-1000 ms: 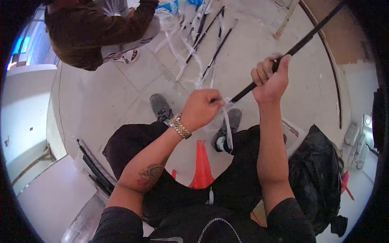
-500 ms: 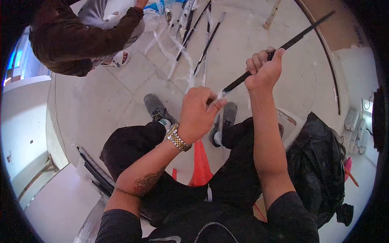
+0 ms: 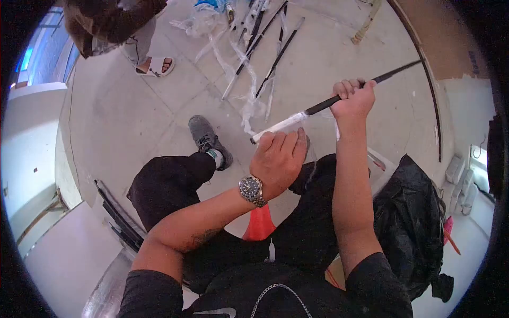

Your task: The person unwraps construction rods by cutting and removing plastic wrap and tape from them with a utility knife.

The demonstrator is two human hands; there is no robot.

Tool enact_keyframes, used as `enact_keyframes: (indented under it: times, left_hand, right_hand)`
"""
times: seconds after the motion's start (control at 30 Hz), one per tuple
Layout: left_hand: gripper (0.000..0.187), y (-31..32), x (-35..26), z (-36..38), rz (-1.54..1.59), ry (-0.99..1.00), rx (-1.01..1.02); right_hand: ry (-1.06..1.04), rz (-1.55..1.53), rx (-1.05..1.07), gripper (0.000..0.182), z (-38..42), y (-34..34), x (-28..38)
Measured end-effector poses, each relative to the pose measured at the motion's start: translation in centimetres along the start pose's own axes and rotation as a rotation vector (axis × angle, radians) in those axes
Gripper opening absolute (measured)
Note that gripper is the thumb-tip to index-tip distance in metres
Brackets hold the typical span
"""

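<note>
My right hand [image 3: 354,99] is wrapped round a long black bar [image 3: 322,106], which slants from the upper right down toward the middle. The lower left part of the bar is covered in whitish plastic wrap [image 3: 286,123], and its end shows beyond my left hand. Just below that wrapped part is my left hand [image 3: 280,161], its back toward the camera and a watch [image 3: 251,190] on the wrist. Its fingers are bent over at the wrap; what they hold, if anything, is hidden. A thin clear strip hangs near the fingertips.
Several black bars [image 3: 275,61] and crumpled clear plastic [image 3: 204,24] lie on the floor ahead. Another person in brown [image 3: 114,18] is at the upper left. A black bag [image 3: 405,228] stands at the right, and more black strips [image 3: 119,214] lie at the left.
The bar has tilted flatter, and its wrapped end now shows further left. My left hand has moved lower and slightly right. The other person has shifted up, showing a sandalled foot.
</note>
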State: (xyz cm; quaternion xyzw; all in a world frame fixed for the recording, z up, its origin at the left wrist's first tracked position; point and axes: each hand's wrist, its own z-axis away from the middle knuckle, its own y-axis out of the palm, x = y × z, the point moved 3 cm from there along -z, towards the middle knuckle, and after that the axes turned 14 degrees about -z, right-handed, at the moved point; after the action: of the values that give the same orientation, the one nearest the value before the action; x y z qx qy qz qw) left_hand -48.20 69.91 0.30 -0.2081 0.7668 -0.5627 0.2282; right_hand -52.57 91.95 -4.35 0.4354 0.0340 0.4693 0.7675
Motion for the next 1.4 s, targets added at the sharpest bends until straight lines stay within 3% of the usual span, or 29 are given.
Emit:
enact_keyframes:
  times: [0.13, 0.23, 0.3, 0.33, 0.4, 0.43, 0.5, 0.53, 0.73, 0.83, 1.07, 1.23, 1.27, 1.33, 1.4]
  left_hand:
    - [0.036, -0.9, 0.2, -0.1, -0.004, -0.009, 0.049]
    - [0.035, -4.3, 1.8, -1.1, 0.15, 0.051, -0.07]
    - [0.034, -4.9, 3.9, -1.6, 0.222, -0.096, -0.146]
    - [0.034, -4.6, 4.5, -1.8, 0.222, -0.075, -0.132]
    - [0.032, -2.6, 6.9, -2.3, 0.785, -0.513, 0.18]
    - [0.032, -1.9, 7.9, -2.7, 0.778, -0.503, 0.191]
    - [0.034, 0.7, 8.7, -2.4, 1.305, -0.551, 0.505]
    - [0.034, 1.3, 8.2, -2.5, 1.405, -0.511, 0.523]
    - [0.029, 1.8, 5.6, -2.1, 1.547, -0.429, 0.734]
    - [0.029, 1.7, 5.6, -2.2, 1.657, -0.495, 0.799]
    - [0.023, 2.0, 5.8, -1.5, 1.592, -0.505, 0.763]
    - [0.022, 1.8, 5.8, -1.7, 1.562, -0.453, 0.754]
    - [0.022, 1.7, 5.8, -1.8, 1.56, -0.451, 0.76]
    - [0.021, 1.4, 5.7, -1.9, 1.58, -0.41, 0.753]
    - [0.021, 1.0, 5.7, -2.1, 1.552, -0.377, 0.753]
  right_hand:
    - [-0.001, -0.091, 0.072, 0.043, -1.1, 0.3, 1.5]
    - [-0.001, -0.093, 0.057, 0.042, -0.6, 0.8, 1.7]
    - [-0.006, -0.099, 0.067, 0.042, -0.2, 0.9, 1.4]
    - [0.004, -0.094, 0.107, 0.041, -0.2, 1.1, 1.5]
    - [0.054, -0.124, 0.132, 0.042, -0.7, 0.9, 1.7]
    - [0.108, -0.136, 0.171, 0.042, -0.9, 0.9, 1.6]
    - [0.181, -0.184, 0.176, 0.042, -1.1, 0.6, 1.4]
    - [0.255, -0.218, 0.185, 0.041, -1.1, 0.5, 1.2]
    - [0.351, -0.226, 0.28, 0.038, -0.1, 0.6, 0.0]
    - [0.345, -0.199, 0.306, 0.038, 0.5, 0.8, -0.2]
    - [0.424, -0.169, 0.282, 0.04, 0.3, 0.5, -0.8]
    - [0.427, -0.143, 0.46, 0.042, -1.1, -0.9, -0.7]
    - [0.424, -0.148, 0.459, 0.042, -0.1, 0.2, -0.9]
    - [0.369, -0.124, 0.184, 0.039, 1.6, 1.7, -1.0]
    - [0.428, -0.158, 0.23, 0.038, 1.3, 1.5, -1.2]
